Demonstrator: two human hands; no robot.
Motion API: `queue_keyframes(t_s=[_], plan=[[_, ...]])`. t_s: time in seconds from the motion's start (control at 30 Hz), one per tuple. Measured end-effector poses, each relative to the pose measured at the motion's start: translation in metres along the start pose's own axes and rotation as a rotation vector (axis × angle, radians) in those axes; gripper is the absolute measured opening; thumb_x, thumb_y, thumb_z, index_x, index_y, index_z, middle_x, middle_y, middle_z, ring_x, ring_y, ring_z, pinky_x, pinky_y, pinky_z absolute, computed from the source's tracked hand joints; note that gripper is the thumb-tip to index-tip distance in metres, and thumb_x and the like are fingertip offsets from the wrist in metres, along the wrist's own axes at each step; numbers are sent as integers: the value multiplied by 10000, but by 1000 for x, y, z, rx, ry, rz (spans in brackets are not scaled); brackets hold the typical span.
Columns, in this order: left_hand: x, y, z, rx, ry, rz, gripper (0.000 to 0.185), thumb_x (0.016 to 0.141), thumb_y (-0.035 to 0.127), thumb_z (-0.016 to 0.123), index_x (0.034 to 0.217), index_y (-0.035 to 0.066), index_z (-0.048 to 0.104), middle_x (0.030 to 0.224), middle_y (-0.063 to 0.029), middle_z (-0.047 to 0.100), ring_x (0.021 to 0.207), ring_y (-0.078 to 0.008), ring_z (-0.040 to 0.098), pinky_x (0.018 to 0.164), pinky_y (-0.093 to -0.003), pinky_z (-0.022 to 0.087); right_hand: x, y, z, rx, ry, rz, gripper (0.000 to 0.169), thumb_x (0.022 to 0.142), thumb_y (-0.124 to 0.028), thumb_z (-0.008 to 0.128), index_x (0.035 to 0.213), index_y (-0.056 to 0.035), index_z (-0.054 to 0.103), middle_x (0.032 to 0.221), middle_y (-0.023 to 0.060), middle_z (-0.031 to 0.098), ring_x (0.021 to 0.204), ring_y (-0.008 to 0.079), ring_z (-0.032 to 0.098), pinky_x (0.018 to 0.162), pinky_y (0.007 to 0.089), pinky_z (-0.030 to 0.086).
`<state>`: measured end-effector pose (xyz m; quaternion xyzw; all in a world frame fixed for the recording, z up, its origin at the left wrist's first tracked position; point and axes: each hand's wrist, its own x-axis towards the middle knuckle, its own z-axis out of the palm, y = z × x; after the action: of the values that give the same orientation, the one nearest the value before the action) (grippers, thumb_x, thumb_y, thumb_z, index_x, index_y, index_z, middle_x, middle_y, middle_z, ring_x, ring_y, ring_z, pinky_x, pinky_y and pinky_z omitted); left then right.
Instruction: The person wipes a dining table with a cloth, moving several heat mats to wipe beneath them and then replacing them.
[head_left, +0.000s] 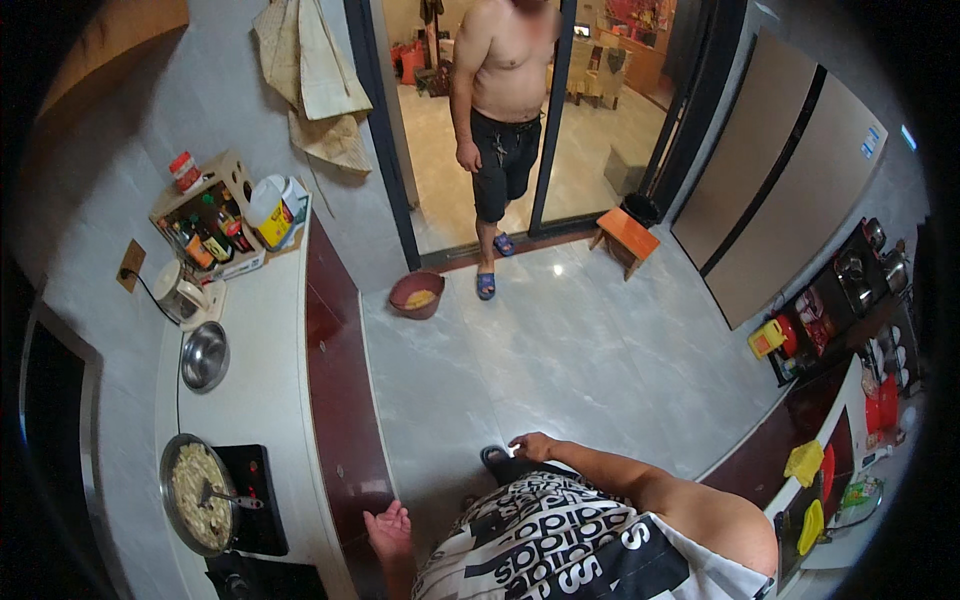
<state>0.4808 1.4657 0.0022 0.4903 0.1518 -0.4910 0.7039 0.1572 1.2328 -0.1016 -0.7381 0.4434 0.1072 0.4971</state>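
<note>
My left hand (388, 529) is beside the dark red cabinet front (349, 420), palm turned up, fingers a little apart and nothing in it. My right hand (534, 446) hangs above the tiled floor in front of my body, loosely bent and holding nothing that I can see. On the white counter (259, 375) to the left, a wide pan (180, 510) of pale chopped food sits partly over a black induction cooker (259, 499). A spatula (232, 499) rests in the food. Farther along the counter are a steel bowl (205, 358) and an electric kettle (178, 291).
A person (506, 97) in dark shorts stands at the sliding doorway. A reddish basin (405, 296) and an orange stool (628, 234) are on the floor. A fridge (780, 172) and a sink counter with a yellow cloth (805, 463) line the right. A condiment rack (210, 217) stands far left.
</note>
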Motion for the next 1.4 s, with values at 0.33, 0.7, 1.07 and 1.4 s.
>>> queue_keyframes(t_s=[0.33,0.7,1.07,1.4], plan=[[-1,65,11,-366,-10,234,530,957,452,445,1255,15,453,1101,-211,620,848,-299,627,779,-388,545,-63,150,-3,-348,-75,248,422,802,-378,581,1154,-152,640,1051,155,665,1007,310,621,899,401,476],[32,-95,174,159,-188,-34,530,952,413,397,1241,-19,501,1221,-128,585,951,-233,590,808,-316,487,-60,226,-104,-46,26,352,362,820,-339,600,1128,-157,653,989,158,677,864,280,661,841,384,501],[87,-127,303,396,-357,-51,532,969,415,337,1232,-10,517,1230,-135,577,991,-224,597,847,-299,482,-44,277,-229,-158,120,301,408,801,-390,582,1075,-98,662,1060,179,650,1002,338,610,923,400,467],[231,-78,348,807,-625,281,460,961,343,432,1233,-22,504,1238,-160,562,1034,-251,592,883,-363,492,74,212,-223,-78,-103,324,400,830,-338,570,1180,-150,619,1160,161,618,1081,327,574,946,417,437]])
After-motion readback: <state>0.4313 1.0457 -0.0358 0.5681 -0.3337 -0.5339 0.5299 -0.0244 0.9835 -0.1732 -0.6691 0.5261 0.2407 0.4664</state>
